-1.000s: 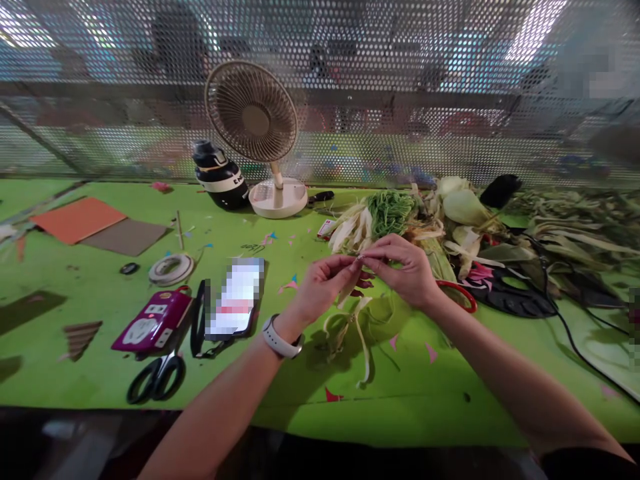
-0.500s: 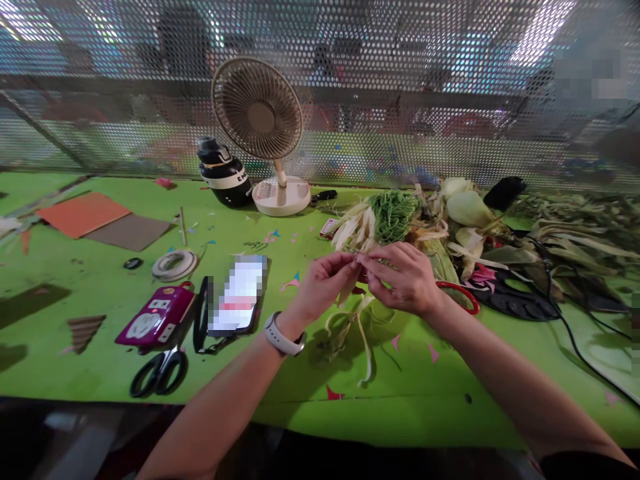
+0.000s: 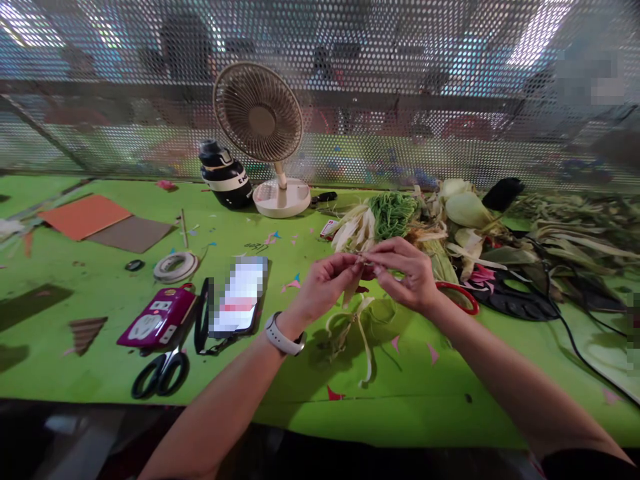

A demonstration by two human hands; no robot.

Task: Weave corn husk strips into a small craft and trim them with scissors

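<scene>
My left hand [image 3: 324, 288], with a white band [image 3: 284, 335] on its wrist, pinches a pale strip of what looks like corn husk [image 3: 350, 295] that hangs below the fingers. My right hand [image 3: 409, 275] meets it there, thumb and fingers closed at the strip's upper end. What exactly lies between the right fingertips is too small to make out. Under both hands, thin curled husk strips [image 3: 365, 343] dangle or lie over the green table; I cannot tell whether they join the held piece. Just beyond are a bundle of pale husk strips [image 3: 354, 230] and green stringy strands [image 3: 393, 215].
To the left lie a phone [image 3: 240, 297], black-handled scissors [image 3: 161, 375], a purple pouch [image 3: 157, 317] and a tape roll [image 3: 175, 267]. A fan [image 3: 260, 120] and a bottle [image 3: 225, 177] stand behind. Red-handled scissors [image 3: 473, 303], a black palette [image 3: 530, 303] and husks [image 3: 575, 233] lie right.
My right hand's fingers have shifted, with the thumb now reaching further out toward the left fingertips. My left hand keeps its pinch almost in place. The view has tilted slightly.
</scene>
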